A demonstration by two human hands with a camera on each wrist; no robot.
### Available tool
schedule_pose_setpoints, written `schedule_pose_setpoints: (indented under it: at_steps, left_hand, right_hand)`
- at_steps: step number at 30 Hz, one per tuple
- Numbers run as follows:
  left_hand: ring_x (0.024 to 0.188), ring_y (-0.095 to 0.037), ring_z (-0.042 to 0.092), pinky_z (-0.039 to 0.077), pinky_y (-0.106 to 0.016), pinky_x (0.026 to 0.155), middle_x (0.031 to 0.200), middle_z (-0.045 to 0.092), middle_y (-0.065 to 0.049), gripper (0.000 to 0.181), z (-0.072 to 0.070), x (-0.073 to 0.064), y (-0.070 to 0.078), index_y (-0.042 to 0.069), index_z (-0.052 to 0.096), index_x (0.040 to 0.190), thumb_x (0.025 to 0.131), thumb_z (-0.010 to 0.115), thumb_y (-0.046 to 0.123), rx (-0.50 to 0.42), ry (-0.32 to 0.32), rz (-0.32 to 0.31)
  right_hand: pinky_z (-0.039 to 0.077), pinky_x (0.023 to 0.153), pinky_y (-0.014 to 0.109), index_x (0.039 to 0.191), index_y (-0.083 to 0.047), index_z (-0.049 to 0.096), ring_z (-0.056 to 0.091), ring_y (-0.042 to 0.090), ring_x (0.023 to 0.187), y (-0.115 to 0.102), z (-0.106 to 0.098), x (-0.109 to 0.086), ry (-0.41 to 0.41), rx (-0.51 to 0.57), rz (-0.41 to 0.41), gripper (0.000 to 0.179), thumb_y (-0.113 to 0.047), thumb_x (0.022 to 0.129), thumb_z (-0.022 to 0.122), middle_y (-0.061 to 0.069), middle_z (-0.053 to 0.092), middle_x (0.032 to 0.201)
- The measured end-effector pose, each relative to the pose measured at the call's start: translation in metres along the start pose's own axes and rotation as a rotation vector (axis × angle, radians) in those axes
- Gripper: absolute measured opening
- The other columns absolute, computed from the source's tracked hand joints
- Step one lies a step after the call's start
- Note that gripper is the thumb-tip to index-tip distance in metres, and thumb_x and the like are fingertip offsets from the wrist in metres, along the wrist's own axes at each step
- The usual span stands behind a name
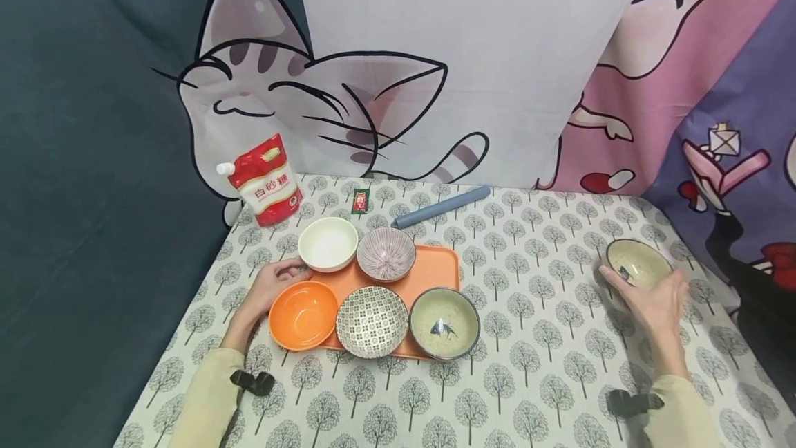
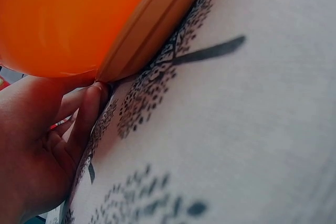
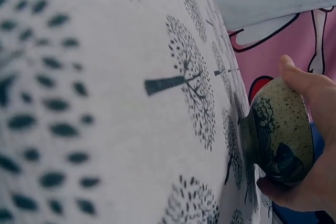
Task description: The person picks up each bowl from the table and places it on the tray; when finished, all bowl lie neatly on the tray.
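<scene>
My right hand [image 1: 662,303] grips a speckled beige bowl [image 1: 640,265] at the table's right side, thumb and fingers on opposite sides. In the right wrist view this bowl [image 3: 283,135] has dark blue painting and stands very near or on the cloth. At the orange tray's [image 1: 438,265] left edge, my left hand [image 1: 273,289] lies between an orange bowl [image 1: 302,315] and a white bowl [image 1: 328,244]. Its fingertips pinch the tray's edge [image 2: 152,30] below the orange bowl in the left wrist view. Some left fingers are hidden.
Also on the tray sit a pink-striped bowl [image 1: 386,254], a patterned bowl [image 1: 372,322] and a beige fish bowl [image 1: 444,323]. Behind lie a red-and-white sugar pouch [image 1: 267,182], a small green-red packet [image 1: 361,201] and a blue-grey stick [image 1: 441,207]. Printed curtains [image 1: 472,54] hang behind the table.
</scene>
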State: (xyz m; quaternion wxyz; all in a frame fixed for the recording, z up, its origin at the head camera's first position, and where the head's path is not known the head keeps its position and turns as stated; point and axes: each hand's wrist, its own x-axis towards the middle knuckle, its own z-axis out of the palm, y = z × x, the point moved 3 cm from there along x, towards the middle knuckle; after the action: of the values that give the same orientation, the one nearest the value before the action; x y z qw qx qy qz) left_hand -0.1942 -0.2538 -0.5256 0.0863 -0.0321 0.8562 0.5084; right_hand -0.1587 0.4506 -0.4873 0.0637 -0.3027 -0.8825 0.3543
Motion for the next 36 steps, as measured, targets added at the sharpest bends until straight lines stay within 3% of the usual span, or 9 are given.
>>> schedule_pose_setpoints:
  at_steps: [6,12,17,24,31,36]
  left_hand:
    - [0.076,-0.008,0.062,0.052,-0.020,0.072,0.098,0.067,-0.011,0.057,-0.002,-0.001,0.002,0.000,0.061,0.137,0.095,0.073,0.036,-0.007,0.008,-0.013]
    - [0.075,-0.007,0.061,0.051,-0.020,0.071,0.099,0.067,-0.012,0.058,-0.002,-0.002,0.003,0.000,0.060,0.138,0.094,0.074,0.036,-0.012,0.000,-0.008]
    - [0.075,-0.007,0.061,0.051,-0.020,0.071,0.099,0.067,-0.012,0.059,-0.002,-0.002,0.001,0.000,0.060,0.138,0.094,0.074,0.037,-0.010,0.007,-0.007]
    - [0.076,-0.008,0.062,0.052,-0.020,0.072,0.099,0.067,-0.011,0.057,-0.001,-0.001,0.002,-0.002,0.060,0.138,0.095,0.073,0.035,0.007,0.014,-0.006]
    - [0.074,-0.006,0.061,0.051,-0.019,0.070,0.098,0.067,-0.010,0.056,-0.001,-0.001,0.002,-0.002,0.060,0.137,0.096,0.072,0.033,0.008,0.018,0.003]
    - [0.074,-0.008,0.060,0.051,-0.020,0.071,0.097,0.067,-0.009,0.058,0.001,-0.002,0.001,0.000,0.060,0.138,0.096,0.071,0.038,0.011,0.013,-0.011]
  right_hand:
    - [0.014,0.120,0.068,0.162,-0.003,-0.002,0.008,0.050,0.153,0.003,0.002,0.005,0.026,0.054,0.015,0.132,-0.062,0.077,0.080,0.031,0.004,0.166]
    - [0.023,0.117,0.067,0.164,-0.011,0.008,0.021,0.045,0.150,-0.002,0.009,-0.003,0.053,0.127,-0.005,0.126,-0.056,0.074,0.085,0.024,0.019,0.165]
    - [0.028,0.115,0.068,0.164,-0.013,0.009,0.025,0.046,0.149,-0.026,0.014,-0.016,0.024,0.173,-0.061,0.125,-0.052,0.074,0.087,0.022,0.020,0.166]
    - [0.030,0.113,0.068,0.164,-0.014,0.010,0.029,0.045,0.148,-0.065,0.029,-0.044,-0.033,0.216,-0.203,0.125,-0.045,0.074,0.090,0.019,0.021,0.167]
    - [0.031,0.107,0.075,0.164,-0.010,0.008,0.032,0.051,0.144,-0.101,0.055,-0.068,-0.148,0.185,-0.334,0.129,-0.049,0.072,0.091,0.027,0.021,0.164]
    - [0.038,0.104,0.072,0.163,-0.010,0.013,0.039,0.051,0.139,-0.119,0.076,-0.083,-0.200,0.160,-0.405,0.129,-0.050,0.069,0.092,0.029,0.028,0.160]
